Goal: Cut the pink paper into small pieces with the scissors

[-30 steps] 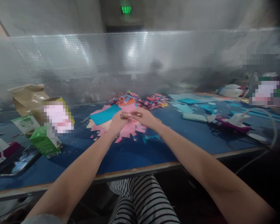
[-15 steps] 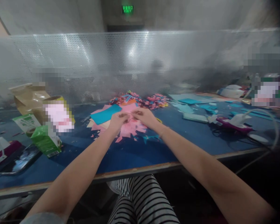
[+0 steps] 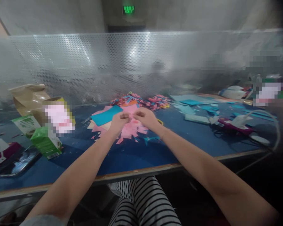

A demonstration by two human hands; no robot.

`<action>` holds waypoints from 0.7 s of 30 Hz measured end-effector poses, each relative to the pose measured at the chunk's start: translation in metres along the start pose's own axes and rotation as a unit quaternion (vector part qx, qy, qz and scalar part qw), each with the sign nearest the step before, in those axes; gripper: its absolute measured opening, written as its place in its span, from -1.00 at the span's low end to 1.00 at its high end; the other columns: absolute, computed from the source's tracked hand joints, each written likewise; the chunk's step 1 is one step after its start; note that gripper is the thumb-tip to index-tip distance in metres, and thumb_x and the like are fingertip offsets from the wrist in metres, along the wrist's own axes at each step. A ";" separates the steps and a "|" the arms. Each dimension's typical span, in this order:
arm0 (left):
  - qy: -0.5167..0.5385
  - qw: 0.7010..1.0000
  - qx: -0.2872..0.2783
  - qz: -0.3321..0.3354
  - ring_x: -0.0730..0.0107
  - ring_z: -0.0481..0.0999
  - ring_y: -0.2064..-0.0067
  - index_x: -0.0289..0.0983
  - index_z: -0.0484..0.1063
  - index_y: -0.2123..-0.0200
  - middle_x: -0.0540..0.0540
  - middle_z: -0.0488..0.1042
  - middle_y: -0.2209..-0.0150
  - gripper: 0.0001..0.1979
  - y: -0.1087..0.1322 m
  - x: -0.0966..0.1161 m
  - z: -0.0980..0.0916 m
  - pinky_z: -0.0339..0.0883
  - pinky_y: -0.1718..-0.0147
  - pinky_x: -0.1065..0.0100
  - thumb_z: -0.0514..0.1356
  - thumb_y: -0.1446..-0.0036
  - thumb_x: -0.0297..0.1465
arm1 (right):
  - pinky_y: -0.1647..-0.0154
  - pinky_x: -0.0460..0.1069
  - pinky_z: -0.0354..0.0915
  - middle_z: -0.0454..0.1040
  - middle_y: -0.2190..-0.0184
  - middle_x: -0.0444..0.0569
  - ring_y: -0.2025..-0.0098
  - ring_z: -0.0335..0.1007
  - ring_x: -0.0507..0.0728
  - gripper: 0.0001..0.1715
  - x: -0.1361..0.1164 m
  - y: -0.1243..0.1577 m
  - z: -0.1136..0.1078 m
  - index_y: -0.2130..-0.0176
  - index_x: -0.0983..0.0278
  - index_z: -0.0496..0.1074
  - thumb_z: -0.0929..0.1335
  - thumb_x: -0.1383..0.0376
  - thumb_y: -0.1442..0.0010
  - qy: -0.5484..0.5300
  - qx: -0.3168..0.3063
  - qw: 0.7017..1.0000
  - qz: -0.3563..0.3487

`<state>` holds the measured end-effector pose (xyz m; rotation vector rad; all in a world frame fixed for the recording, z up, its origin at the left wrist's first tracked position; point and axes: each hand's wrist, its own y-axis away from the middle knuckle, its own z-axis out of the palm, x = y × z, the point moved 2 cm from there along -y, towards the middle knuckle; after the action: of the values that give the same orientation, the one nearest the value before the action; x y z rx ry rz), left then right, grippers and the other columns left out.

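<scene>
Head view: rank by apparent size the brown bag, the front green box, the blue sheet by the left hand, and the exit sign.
1. Brown bag, counting only what shows
2. Front green box, helped by standing nearer the camera
3. Blue sheet
4. Exit sign

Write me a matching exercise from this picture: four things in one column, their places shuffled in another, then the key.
1. Pink papers
2. Blue sheet
3. Brown bag
4. Green exit sign

A. Above the perforated screen
B. Beside the left hand, on other papers
C. Below both hands
D. Toward the table's left end

Pairs: 1-C, 2-B, 3-D, 4-A
</scene>
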<state>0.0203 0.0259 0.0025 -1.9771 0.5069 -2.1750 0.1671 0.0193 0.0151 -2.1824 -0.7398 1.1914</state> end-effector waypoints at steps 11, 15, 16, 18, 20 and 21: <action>0.026 1.000 0.002 -0.007 0.54 0.34 0.54 -0.34 0.40 0.58 0.01 0.36 0.62 -0.82 0.005 0.003 0.004 0.29 0.41 0.36 0.25 0.33 -0.36 | 0.32 -0.07 0.18 0.32 0.45 -0.07 0.35 0.22 0.03 -0.89 -0.005 0.001 0.001 0.46 0.29 0.31 0.25 0.28 -0.01 0.101 0.024 0.991 -0.082; 0.012 1.000 0.010 0.014 0.55 0.33 0.56 -0.34 0.38 0.59 0.01 0.35 0.62 -0.84 0.005 0.006 0.005 0.29 0.45 0.37 0.24 0.31 -0.37 | 0.35 -0.07 0.16 0.30 0.47 -0.06 0.37 0.19 0.03 -0.85 -0.007 0.001 0.004 0.47 0.29 0.30 0.25 0.24 -0.02 0.116 0.020 0.989 -0.088; 0.013 1.000 0.010 0.017 0.55 0.33 0.56 -0.34 0.37 0.59 0.01 0.35 0.62 -0.84 0.006 0.007 0.005 0.29 0.45 0.38 0.24 0.30 -0.37 | 0.35 -0.07 0.16 0.30 0.48 -0.06 0.38 0.19 0.04 -0.85 -0.008 0.002 0.004 0.47 0.29 0.30 0.25 0.24 -0.02 0.120 0.019 0.989 -0.089; 0.012 1.000 0.013 0.019 0.56 0.34 0.56 -0.35 0.37 0.59 0.01 0.35 0.63 -0.83 0.006 0.009 0.005 0.29 0.45 0.38 0.24 0.31 -0.37 | 0.35 -0.07 0.15 0.31 0.48 -0.06 0.38 0.18 0.04 -0.85 -0.010 0.002 0.005 0.48 0.29 0.31 0.25 0.24 -0.02 0.123 0.018 0.988 -0.093; 0.011 1.000 0.018 0.013 0.55 0.34 0.56 -0.35 0.37 0.59 0.01 0.34 0.63 -0.83 0.007 0.010 0.005 0.28 0.46 0.39 0.25 0.31 -0.37 | 0.34 -0.06 0.15 0.32 0.47 -0.06 0.37 0.19 0.04 -0.85 -0.012 0.003 0.004 0.48 0.29 0.31 0.24 0.26 -0.03 0.122 0.022 0.987 -0.098; 0.013 1.000 0.022 0.008 0.55 0.34 0.56 -0.35 0.37 0.59 0.01 0.34 0.64 -0.83 0.007 0.010 0.005 0.27 0.46 0.40 0.25 0.31 -0.37 | 0.33 -0.06 0.16 0.32 0.47 -0.06 0.37 0.19 0.04 -0.86 -0.013 0.003 0.004 0.48 0.28 0.32 0.24 0.27 -0.03 0.120 0.023 0.987 -0.101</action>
<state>0.0231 0.0159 0.0096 -1.9176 0.4732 -2.1859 0.1580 0.0092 0.0187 -2.1072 -0.7990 0.8195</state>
